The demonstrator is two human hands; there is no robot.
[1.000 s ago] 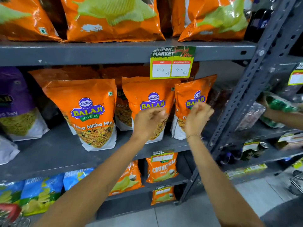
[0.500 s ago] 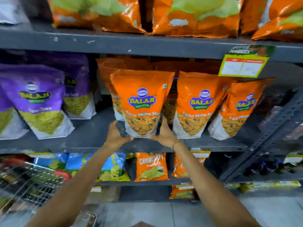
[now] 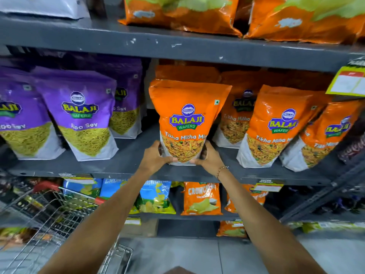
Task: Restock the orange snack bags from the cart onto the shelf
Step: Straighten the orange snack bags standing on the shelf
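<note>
Both hands, left hand [image 3: 156,158] and right hand [image 3: 209,159], have fingers wrapped round the orange bag [image 3: 187,119] base. I'd seat it flat on the shelf [image 3: 126,155] before letting go.

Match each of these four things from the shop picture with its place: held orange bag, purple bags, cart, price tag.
Things:
1. held orange bag
2. purple bags
3. cart
4. price tag

Places:
A. lower left, on the floor
B. middle shelf, left part
C. hanging from the shelf edge, far right
D. between the left hand and right hand

Pairs: 1-D, 2-B, 3-A, 4-C
</note>
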